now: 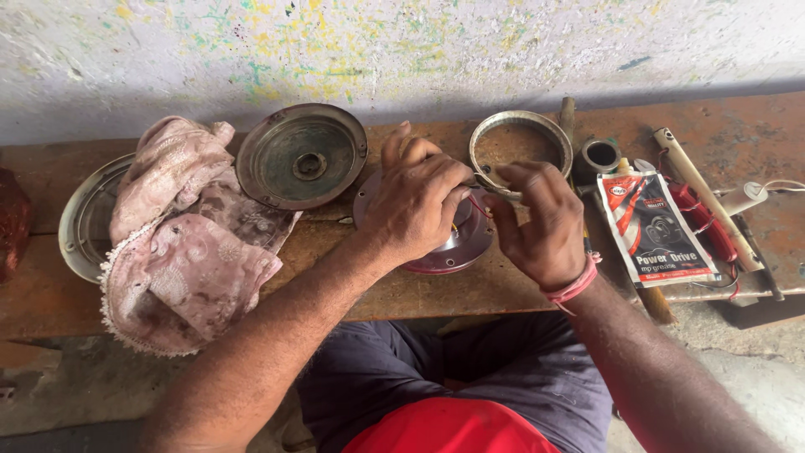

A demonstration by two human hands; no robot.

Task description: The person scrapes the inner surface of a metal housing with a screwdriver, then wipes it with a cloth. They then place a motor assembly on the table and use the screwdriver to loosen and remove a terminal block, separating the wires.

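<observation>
At the left end of the tabletop (50, 294) a shallow metal dish (81, 220) lies half under a crumpled pinkish cloth (184, 243), which hangs over the front edge. Just right of it a round metal cover (302, 156) leans against the back wall, hollow side up. Near the middle the left hand (413, 204) presses down on a round motor housing (453, 243) with a red rim, its grip clenched over the top, likely to steady it. The right hand (541, 220), a pink band at the wrist, pinches something small at the housing's edge; what it grasps I cannot tell. Behind the hands lies a thin metal ring (520, 143), and beside it a short metal bush (600, 156). Toward the right end a flat white sachet (652, 226) with red and black print rests by a pale stick (704, 195) and red wires (700, 214)
</observation>
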